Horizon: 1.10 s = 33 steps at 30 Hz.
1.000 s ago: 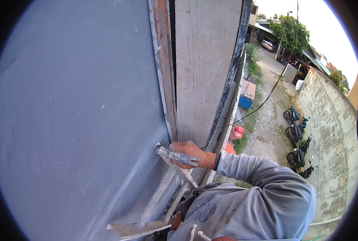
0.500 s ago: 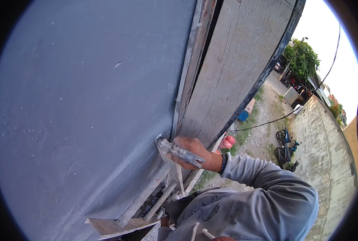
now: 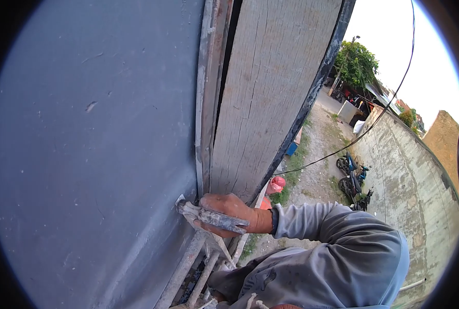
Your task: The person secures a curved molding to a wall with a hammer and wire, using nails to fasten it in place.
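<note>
Right hand [image 3: 229, 208] grips trowel [image 3: 209, 217], fingers [image 3: 216, 201] wrapped tight round handle. Trowel crusted grey, blade tip pressed on grey wall [image 3: 95, 154], just beside wooden board [image 3: 263, 98]. Pipes [image 3: 188, 268] below hand. Left hand hidden, cannot tell. Motorbikes [image 3: 353, 180] far below on path.

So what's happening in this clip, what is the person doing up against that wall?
A person in a grey long-sleeved top grips a plaster-caked trowel in the right hand, its blade pressed to the smooth grey wall beside a weathered wooden plank. Scaffold pipes run below. The left hand is out of view. Far beneath, motorbikes stand in a lane.
</note>
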Motion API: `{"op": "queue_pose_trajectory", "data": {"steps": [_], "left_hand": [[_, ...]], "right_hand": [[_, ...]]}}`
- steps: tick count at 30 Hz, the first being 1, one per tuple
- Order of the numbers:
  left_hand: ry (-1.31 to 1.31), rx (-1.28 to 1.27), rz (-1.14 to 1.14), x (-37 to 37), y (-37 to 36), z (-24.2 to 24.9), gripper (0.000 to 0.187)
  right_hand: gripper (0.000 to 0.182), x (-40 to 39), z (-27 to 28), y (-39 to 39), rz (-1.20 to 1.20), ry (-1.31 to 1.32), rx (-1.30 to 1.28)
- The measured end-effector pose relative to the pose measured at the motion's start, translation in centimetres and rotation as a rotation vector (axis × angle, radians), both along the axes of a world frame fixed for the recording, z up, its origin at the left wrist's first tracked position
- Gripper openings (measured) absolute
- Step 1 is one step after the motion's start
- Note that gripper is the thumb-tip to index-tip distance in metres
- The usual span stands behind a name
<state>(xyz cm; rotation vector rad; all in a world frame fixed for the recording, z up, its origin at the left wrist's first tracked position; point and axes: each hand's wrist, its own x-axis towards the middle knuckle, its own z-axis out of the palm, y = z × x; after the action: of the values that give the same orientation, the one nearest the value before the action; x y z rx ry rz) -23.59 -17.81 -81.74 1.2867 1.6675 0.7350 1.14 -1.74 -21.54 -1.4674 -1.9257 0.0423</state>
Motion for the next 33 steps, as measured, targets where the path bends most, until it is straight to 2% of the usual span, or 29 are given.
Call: {"op": "queue_pose_trajectory", "data": {"steps": [9, 33], "left_hand": [[0.118, -0.044, -0.212, 3.7, 3.1, -1.0, 0.034], [0.550, -0.210, -0.702, 2.9, 6.4, -0.2, 0.032]], "right_hand": [[0.028, 0.2, -0.3, 0.1, 0.029, 0.006, 0.035], [0.036, 0.6, -1.0, 0.0, 0.047, 0.042, -0.011]]}}
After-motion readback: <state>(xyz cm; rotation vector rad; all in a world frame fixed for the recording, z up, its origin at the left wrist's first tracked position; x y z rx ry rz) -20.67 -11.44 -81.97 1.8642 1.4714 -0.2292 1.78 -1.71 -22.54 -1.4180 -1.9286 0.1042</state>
